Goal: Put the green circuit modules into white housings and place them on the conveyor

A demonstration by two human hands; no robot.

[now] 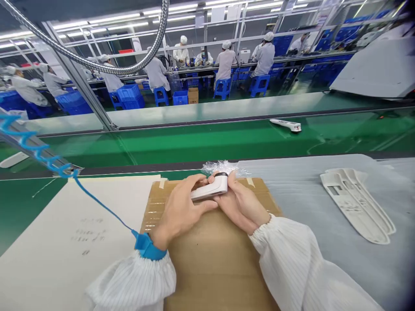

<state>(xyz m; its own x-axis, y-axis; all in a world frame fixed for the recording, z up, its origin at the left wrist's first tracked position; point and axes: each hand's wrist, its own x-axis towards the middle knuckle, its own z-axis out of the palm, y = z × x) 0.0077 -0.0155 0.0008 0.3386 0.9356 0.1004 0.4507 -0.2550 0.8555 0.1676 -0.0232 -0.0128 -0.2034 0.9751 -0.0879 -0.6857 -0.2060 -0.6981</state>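
Head view: both hands close on a small white plastic device (210,189) above a cardboard pad (223,268).

The left hand (183,211) wraps over its near end; the right hand (240,203) pinches its far end between thumb and fingers. It looks light, stiff and smooth, so best held along its sides. Clear plastic wrap (221,167) sits at 12 o'clock, a white moulded housing (355,205) at 3 o'clock.

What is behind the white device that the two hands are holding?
Crumpled clear plastic lies behind the device. The left hand and right hand cover parts of it, so the rest behind it cannot be seen.
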